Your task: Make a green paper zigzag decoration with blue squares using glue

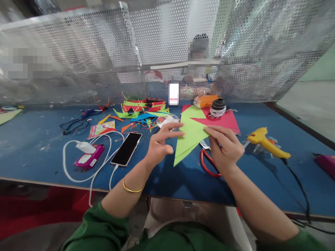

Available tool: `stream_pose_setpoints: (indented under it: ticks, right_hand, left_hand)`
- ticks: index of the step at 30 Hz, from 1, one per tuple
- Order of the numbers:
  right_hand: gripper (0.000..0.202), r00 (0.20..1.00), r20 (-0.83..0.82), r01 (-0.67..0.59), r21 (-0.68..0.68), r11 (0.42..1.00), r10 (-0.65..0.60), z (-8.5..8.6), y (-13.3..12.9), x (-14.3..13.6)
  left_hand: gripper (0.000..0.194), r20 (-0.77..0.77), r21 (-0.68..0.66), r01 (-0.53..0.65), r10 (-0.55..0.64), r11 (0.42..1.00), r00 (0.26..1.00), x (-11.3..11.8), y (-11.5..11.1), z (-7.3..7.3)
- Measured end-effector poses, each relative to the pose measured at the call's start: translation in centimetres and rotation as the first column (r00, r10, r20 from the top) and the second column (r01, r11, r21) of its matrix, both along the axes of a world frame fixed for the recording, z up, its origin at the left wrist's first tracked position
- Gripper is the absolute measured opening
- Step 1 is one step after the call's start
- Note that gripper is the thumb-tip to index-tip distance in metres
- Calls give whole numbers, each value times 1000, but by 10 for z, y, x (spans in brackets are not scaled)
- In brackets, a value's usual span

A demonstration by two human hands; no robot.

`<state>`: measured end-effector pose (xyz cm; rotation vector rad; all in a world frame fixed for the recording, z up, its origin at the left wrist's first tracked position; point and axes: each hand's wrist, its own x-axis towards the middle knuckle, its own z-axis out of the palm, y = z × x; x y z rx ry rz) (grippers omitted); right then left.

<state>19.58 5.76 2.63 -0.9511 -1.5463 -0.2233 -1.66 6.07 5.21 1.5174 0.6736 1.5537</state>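
Note:
A folded light-green paper point(190, 137) is held up over the blue table point(39, 153), pointing down to a sharp tip. My left hand point(162, 143) pinches its upper left edge with fingertips, a gold bangle on that wrist. My right hand point(225, 146) grips the paper's right corner. Red-handled scissors point(208, 162) lie on the table right under my right hand.
A black phone point(127, 149) on a white cable, a magenta power bank point(89, 157), a pile of coloured paper scraps point(141, 111), a red sheet point(225, 120) with a tape roll point(218, 107), and a yellow glue gun point(265, 143). A perforated metal screen point(104, 62) walls the back.

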Motion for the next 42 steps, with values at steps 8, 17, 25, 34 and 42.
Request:
stream_pose_setpoints:
  ticks: [8,17,25,34,42]
  right_hand:
    - [24,996,-63,-60,4,998,60,2,8,3]
    - [32,966,-202,-205,-217,954,162,-4,11,-5]
    - [34,796,-543,-596,-629,500,266,-8,10,-25]
    - [22,835,-451,-550,-692,469,315,-7,3,-33]
    - [15,831,-465,-555,-716,423,305,-11,2,-36]
  left_hand:
    - [66,225,-657,317,-223,684,949,8,10,-20]
    - [36,174,-724,203,-111,659,978,16,5,-18]
    - [34,200,-640,4,162,769,966,24,8,-24]
    - [39,445,-630,102,251,770,860,21,13,-18]
    - [34,456,-618,10,347,786,820,23,14,-16]
